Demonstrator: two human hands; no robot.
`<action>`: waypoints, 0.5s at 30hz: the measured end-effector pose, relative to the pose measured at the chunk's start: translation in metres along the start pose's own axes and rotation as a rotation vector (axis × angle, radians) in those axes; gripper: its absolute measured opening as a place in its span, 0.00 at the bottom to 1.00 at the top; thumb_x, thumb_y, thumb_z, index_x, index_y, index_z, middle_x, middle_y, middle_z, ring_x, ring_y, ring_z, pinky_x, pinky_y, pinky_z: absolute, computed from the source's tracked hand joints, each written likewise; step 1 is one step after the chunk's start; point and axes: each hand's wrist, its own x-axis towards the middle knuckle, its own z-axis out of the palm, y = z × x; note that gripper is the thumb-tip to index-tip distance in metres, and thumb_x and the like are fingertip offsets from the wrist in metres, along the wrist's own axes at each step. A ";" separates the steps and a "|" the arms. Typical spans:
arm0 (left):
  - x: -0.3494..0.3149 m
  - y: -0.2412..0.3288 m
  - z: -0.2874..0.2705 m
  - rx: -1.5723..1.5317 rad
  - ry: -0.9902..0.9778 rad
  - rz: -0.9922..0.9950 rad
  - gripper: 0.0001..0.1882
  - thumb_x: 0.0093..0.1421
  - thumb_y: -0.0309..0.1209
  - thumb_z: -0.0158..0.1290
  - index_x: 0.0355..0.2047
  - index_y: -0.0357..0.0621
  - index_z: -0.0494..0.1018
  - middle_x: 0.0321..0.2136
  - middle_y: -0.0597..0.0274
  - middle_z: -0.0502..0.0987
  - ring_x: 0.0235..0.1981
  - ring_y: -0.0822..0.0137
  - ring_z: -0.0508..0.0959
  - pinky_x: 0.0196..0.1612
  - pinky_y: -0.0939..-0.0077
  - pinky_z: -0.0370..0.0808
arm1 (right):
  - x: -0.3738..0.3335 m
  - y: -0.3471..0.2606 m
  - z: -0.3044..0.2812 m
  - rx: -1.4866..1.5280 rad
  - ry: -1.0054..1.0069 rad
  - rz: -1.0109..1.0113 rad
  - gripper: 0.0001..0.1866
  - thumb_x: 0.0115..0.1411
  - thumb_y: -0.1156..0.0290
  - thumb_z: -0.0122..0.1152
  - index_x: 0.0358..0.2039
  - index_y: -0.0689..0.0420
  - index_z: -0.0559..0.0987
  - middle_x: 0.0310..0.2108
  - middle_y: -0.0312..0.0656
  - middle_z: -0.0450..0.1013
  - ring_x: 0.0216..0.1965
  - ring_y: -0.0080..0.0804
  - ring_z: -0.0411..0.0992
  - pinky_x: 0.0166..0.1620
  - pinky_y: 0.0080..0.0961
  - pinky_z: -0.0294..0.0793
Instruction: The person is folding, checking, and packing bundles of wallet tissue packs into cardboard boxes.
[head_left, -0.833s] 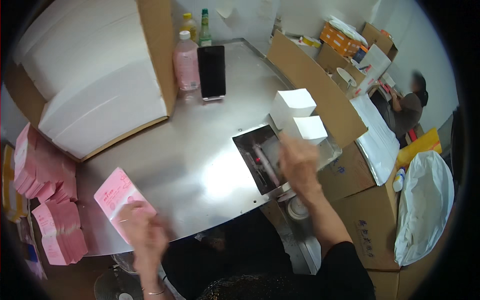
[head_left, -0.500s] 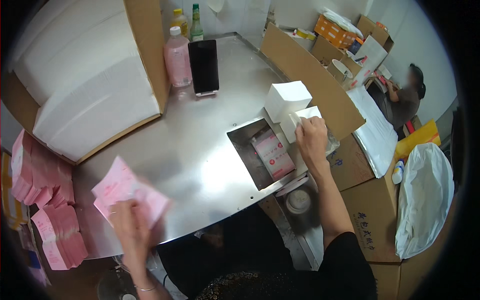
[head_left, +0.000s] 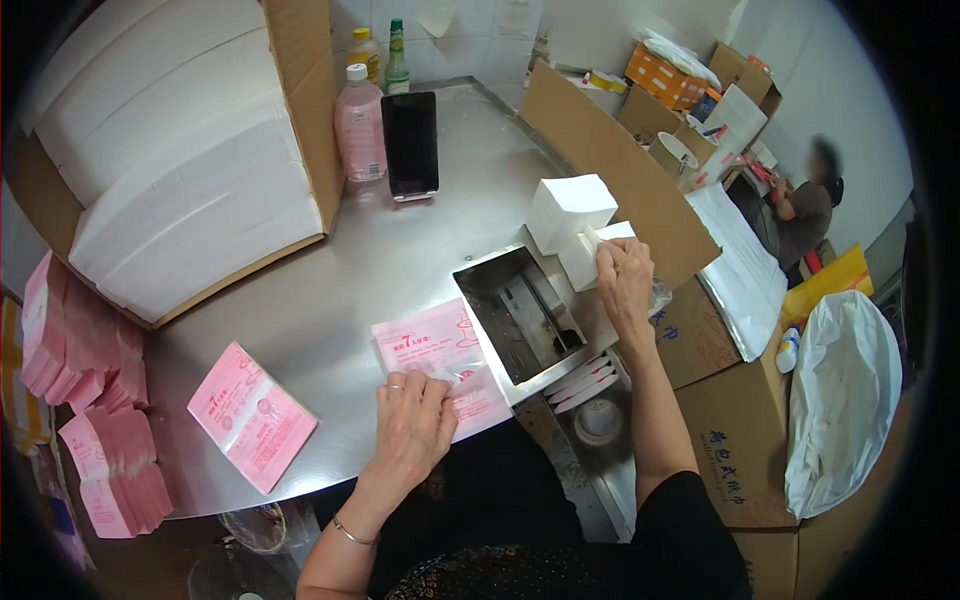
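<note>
My left hand (head_left: 413,428) lies closed over a pink printed wrapper (head_left: 430,338) with its fingers curled at the lower part. The wrapper rests on the steel table beside a rectangular opening (head_left: 520,380). Inside that opening a metal slot and plate show. My right hand (head_left: 626,285) pinches the near edge of a white folded tissue stack (head_left: 582,262), just beyond the opening's right side. Behind it stands another white tissue stack (head_left: 572,212). More pink printed wrappers (head_left: 252,415) lie in a small pile on the table, left of my left hand.
Bundles of pink wrappers (head_left: 115,470) stand at the left edge. A large carton (head_left: 285,130) holds white tissue. A phone on a stand (head_left: 411,148) and bottles (head_left: 360,125) are at the back. Cartons (head_left: 735,440) and a white bag (head_left: 845,400) fill the right; a person (head_left: 803,210) sits beyond.
My left hand has moved right from the wrapper pile, bringing a wrapper beside the opening. The pink packet seen in the opening is gone from there. My right hand stays at the tissue stack.
</note>
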 end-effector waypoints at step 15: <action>0.008 0.006 -0.011 0.169 -0.041 -0.134 0.37 0.46 0.40 0.64 0.57 0.41 0.70 0.65 0.39 0.60 0.63 0.38 0.64 0.53 0.46 0.66 | -0.099 -0.129 0.022 0.153 -0.219 -0.773 0.15 0.54 0.71 0.58 0.39 0.68 0.80 0.33 0.48 0.73 0.39 0.44 0.75 0.66 0.66 0.52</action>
